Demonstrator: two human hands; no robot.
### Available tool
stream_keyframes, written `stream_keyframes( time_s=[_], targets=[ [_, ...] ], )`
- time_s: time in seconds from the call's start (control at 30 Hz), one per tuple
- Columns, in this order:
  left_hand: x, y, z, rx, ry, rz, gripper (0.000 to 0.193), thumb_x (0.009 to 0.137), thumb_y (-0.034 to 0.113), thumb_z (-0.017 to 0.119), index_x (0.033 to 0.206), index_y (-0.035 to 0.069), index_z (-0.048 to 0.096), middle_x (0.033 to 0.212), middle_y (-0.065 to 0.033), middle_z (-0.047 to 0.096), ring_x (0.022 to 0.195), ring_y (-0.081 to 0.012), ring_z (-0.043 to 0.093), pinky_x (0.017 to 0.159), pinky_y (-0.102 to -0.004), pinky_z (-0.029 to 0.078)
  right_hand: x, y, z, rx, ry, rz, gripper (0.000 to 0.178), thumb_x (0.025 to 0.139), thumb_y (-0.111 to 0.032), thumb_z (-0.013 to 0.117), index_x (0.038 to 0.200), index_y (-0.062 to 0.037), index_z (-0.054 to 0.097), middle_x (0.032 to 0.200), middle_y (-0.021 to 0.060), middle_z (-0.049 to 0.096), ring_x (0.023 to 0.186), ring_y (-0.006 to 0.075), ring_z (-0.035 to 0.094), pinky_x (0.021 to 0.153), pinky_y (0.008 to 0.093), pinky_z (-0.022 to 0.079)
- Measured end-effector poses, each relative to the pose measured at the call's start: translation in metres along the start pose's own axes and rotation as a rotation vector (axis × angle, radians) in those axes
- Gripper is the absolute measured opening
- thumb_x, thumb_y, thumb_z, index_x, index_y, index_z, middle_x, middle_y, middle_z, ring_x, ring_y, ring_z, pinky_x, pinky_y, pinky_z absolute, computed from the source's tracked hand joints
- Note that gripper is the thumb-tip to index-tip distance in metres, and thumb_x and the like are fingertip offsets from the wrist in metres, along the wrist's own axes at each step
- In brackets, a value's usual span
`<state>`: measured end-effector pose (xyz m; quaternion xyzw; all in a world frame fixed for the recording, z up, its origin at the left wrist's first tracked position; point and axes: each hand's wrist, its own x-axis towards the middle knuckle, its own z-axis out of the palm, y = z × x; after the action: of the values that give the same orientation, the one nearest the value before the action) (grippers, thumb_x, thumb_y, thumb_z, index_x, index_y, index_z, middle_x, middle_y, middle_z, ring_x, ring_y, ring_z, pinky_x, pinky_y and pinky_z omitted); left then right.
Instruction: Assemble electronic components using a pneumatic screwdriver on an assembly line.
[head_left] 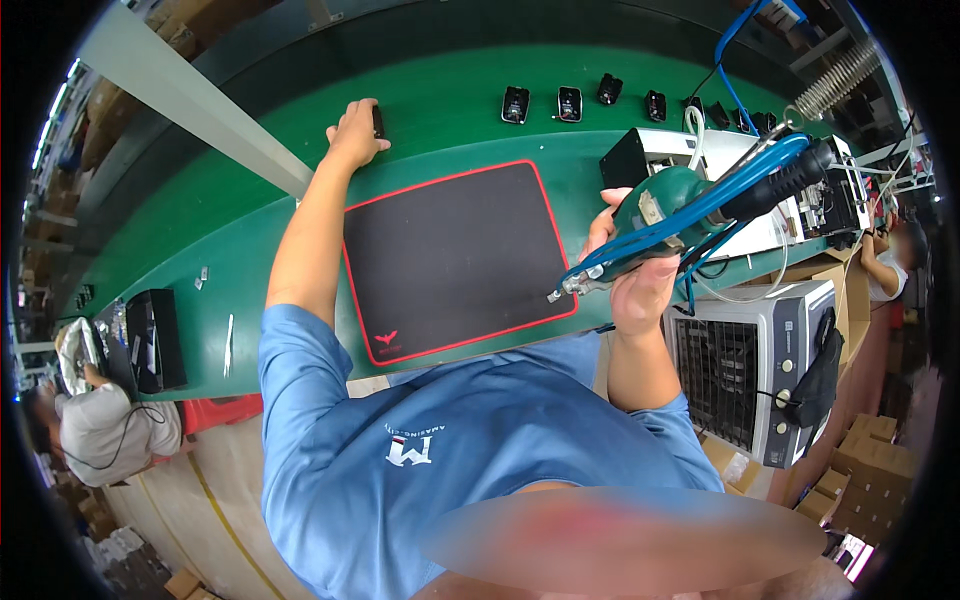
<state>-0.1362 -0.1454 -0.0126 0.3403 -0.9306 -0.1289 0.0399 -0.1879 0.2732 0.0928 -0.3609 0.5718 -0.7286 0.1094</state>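
My left hand (pixel 353 137) reaches far forward onto the green belt (pixel 440 95), its fingers and thumb closed about a small black part (pixel 378 122) that is mostly hidden. In my right hand (pixel 640 290) is a green power screwdriver (pixel 652 212), its metal tip pointing left, over the right edge of a black mat (pixel 455 255) with a red border. Blue tubing (pixel 690 215) runs along the tool's body. Behind it, a black sleeve (pixel 780 190) leads up toward a coiled metal spring (pixel 838 80).
Several black housings (pixel 569 104) stand along the belt. A white machine (pixel 725 150) is at right, with an air cooler (pixel 755 370) below. A metal post (pixel 200 95) slants at left, near a black box (pixel 155 340). Co-workers sit left (pixel 115 435) and right (pixel 888 270).
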Motion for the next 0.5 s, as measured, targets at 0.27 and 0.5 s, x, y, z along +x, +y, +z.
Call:
stream_keyframes(
  time_s=[0.27, 0.5],
  targets=[
    [0.001, 0.094, 0.006, -0.084, 0.04, 0.442, 0.104, 0.072, 0.03, 0.092, 0.159, 0.017, 0.035, 0.158, -0.0117, 0.041, 0.147, -0.0333, 0.038, 0.115, -0.0559, 0.033, 0.0, 0.008, -0.005, 0.176, -0.026, 0.01, 0.086, 0.091, -0.075, 0.059, 0.121, 0.0053, 0.057, 0.087, 0.0085, 0.066, 0.077, 0.0168, 0.065, 0.103, 0.0443, 0.049],
    [0.041, 0.149, 0.061, -0.226, -0.001, 0.574, 0.099, 0.072, 0.032, 0.091, 0.155, 0.013, 0.041, 0.154, -0.0118, 0.047, 0.144, -0.0308, 0.043, 0.113, -0.0547, 0.032, -0.003, -0.007, -0.003, 0.106, -0.022, 0.023, 0.095, 0.092, -0.076, 0.057, 0.132, 0.0105, 0.053, 0.089, 0.008, 0.064, 0.078, 0.0144, 0.061, 0.074, 0.0317, 0.051]
  ],
)
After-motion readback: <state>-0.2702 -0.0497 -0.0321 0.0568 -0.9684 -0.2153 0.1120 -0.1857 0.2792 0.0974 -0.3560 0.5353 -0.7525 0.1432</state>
